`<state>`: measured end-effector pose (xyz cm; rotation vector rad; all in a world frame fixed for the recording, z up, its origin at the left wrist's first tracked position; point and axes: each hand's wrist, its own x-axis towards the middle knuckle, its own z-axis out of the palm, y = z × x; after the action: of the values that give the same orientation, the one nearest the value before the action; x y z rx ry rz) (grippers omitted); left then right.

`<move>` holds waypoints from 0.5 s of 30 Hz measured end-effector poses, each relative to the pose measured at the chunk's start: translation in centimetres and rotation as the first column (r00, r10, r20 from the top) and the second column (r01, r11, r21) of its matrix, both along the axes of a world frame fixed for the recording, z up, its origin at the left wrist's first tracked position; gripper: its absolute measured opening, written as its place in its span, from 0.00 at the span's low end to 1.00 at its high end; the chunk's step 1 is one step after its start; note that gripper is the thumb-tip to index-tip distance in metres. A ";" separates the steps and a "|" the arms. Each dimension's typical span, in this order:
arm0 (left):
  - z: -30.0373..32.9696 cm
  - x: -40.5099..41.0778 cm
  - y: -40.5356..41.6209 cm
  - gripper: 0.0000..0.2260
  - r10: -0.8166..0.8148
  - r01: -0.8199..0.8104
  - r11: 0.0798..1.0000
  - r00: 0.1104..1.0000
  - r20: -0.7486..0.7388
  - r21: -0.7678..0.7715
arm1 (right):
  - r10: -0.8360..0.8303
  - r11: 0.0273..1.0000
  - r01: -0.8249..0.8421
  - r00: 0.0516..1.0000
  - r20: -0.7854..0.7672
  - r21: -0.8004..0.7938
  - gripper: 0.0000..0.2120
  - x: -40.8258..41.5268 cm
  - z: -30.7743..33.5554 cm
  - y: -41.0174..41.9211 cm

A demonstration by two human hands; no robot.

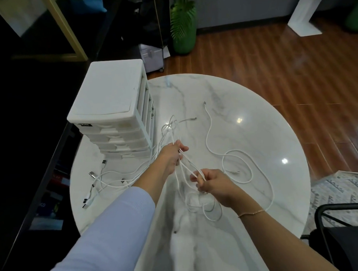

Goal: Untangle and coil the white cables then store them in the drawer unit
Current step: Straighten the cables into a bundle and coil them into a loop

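A tangle of white cables (183, 165) stretches between my two hands above the round marble table (254, 116). My left hand (170, 156) grips several strands near the middle of the table. My right hand (212, 185) pinches the same bundle a little nearer to me. USB plug ends (92, 175) trail off to the left on the tabletop. One separate white cable (235, 153) lies loose in curves to the right. The white plastic drawer unit (112, 109) stands at the table's left edge, its drawers facing right.
A dark cabinet runs along the left side. A black chair (343, 231) stands at the lower right beside a patterned rug (338, 190). A green potted plant (183, 25) and a small clear cart (152, 57) are on the wooden floor beyond the table.
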<state>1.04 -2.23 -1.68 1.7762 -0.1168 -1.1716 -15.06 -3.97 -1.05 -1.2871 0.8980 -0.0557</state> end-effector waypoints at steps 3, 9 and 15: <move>-0.9 1.0 0.3 0.17 0.013 -0.014 0.999 0.999 0.036 0.044 | 0.066 0.991 -0.057 0.995 0.076 -0.119 0.10 -2.4 0.3 -0.6; -0.7 1.4 1.1 0.15 0.001 -0.001 1.000 1.000 -0.024 -0.007 | 0.302 0.901 -0.370 0.910 -0.284 -0.226 0.19 -5.2 1.5 -2.7; -0.7 -0.1 1.0 0.13 -0.091 0.088 0.995 0.991 -0.098 -0.037 | 0.234 0.833 -0.458 0.800 -0.552 -0.311 0.21 -1.6 3.8 -4.5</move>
<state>0.94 -1.27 -2.42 1.6958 -0.1571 -1.3130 -16.71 -8.50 2.79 -1.9306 1.0960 0.4190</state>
